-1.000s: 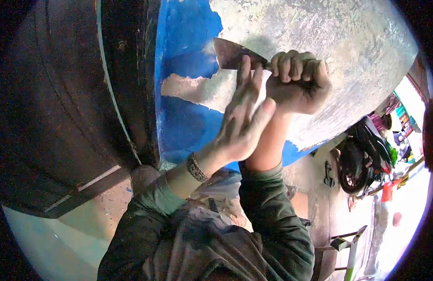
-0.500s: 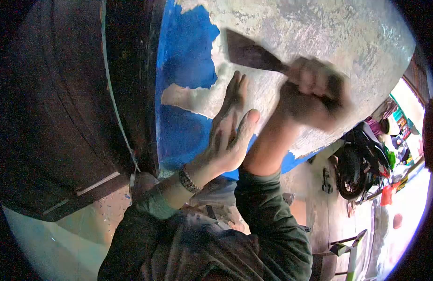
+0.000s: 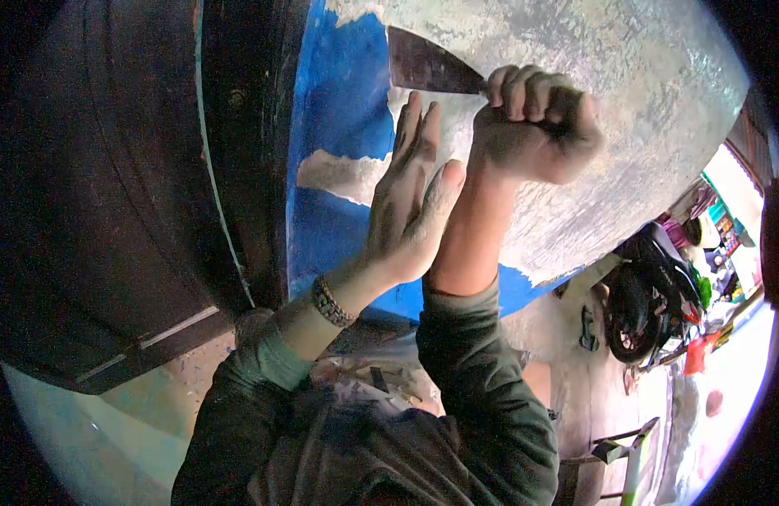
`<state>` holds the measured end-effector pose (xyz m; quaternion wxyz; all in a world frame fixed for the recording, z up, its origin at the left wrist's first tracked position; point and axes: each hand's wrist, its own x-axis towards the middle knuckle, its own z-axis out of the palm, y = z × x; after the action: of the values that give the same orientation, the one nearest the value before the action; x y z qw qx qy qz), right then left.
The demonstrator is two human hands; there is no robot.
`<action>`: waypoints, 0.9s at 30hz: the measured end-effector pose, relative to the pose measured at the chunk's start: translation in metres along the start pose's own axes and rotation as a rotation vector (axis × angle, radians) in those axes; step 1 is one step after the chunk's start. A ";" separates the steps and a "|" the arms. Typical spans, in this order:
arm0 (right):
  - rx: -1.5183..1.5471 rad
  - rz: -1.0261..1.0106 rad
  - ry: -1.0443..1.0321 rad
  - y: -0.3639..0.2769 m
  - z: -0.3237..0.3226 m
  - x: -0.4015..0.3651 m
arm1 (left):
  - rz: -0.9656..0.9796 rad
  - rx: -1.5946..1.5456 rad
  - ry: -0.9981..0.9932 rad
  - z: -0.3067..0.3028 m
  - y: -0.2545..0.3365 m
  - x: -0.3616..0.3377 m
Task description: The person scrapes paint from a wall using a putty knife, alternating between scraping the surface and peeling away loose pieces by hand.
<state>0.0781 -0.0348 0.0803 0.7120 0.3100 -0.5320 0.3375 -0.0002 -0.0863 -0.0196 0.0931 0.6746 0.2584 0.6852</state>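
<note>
My right hand [image 3: 537, 126] is closed in a fist around the handle of a scraper [image 3: 431, 63], which the fingers hide. The wide dark blade points left, its edge at the border between the blue paint [image 3: 343, 93] and the mottled, bare whitish-grey surface [image 3: 609, 59]. Just below the blade, my left hand [image 3: 406, 211] is stretched out with nothing in it, fingers pointing up and thumb apart, over the curved surface. A beaded bracelet [image 3: 332, 302] circles the left wrist. Below the left fingers, a ragged bare strip [image 3: 343, 175] cuts through the blue.
A large dark panel [image 3: 111, 169] borders the blue surface on the left. At the right, a motorcycle [image 3: 638, 295] stands on the concrete floor near a sandal [image 3: 588, 327]. A metal frame [image 3: 634, 460] is at the lower right, and bits of debris lie on the floor below.
My right hand and the scraper have moved up and left, bringing the blade to the edge of the blue paint. My left hand has shifted slightly upward, still stretched out.
</note>
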 end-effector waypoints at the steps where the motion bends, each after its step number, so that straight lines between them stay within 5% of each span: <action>1: -0.040 -0.001 0.037 0.001 0.000 0.001 | 0.028 -0.002 0.016 -0.001 0.001 0.004; 4: -0.590 -0.281 0.025 -0.022 0.019 -0.004 | 0.058 -0.029 0.033 -0.003 0.001 0.009; 5: 0.169 -0.103 -0.177 -0.032 0.005 0.009 | 0.072 -0.014 0.042 -0.005 0.006 0.015; 7: -0.048 -0.021 -0.244 -0.033 0.004 0.011 | 0.112 0.024 0.061 -0.004 0.007 0.021; 9: -0.117 -0.054 0.157 0.007 0.010 0.009 | 0.082 -0.016 0.050 -0.003 0.007 0.023; 12: -0.258 -0.089 0.160 0.005 0.017 0.010 | 0.041 -0.064 0.041 -0.002 0.004 0.019; 14: 0.270 -0.029 0.023 -0.023 0.032 0.020 | 0.034 -0.056 0.043 -0.005 0.003 0.019; 15: 0.481 -0.154 -0.146 -0.020 0.017 0.028 | 0.041 -0.039 0.038 -0.006 0.003 0.018; 16: 0.480 -0.153 -0.143 -0.007 0.012 0.026 | 0.040 -0.022 0.027 -0.006 0.004 0.016; 18: -0.093 -0.040 0.177 0.017 0.009 0.013 | 0.041 -0.049 0.024 -0.002 0.001 0.018; 22: -0.345 -0.152 0.139 0.002 0.018 0.016 | -0.002 -0.091 0.016 -0.004 0.006 0.011; 24: 0.240 0.013 -0.341 -0.017 -0.010 0.043 | 0.024 -0.093 0.028 -0.008 0.003 0.017; 26: -1.174 -0.483 0.009 0.010 -0.018 0.037 | 0.014 -0.055 0.037 -0.008 -0.002 0.015; 27: -0.623 -0.441 0.095 0.043 -0.014 0.039 | 0.005 -0.088 0.046 -0.007 -0.001 0.016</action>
<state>0.0587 0.0068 0.1181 0.8515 0.1698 -0.4960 0.0124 -0.0080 -0.0792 -0.0063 0.1152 0.6545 0.2285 0.7115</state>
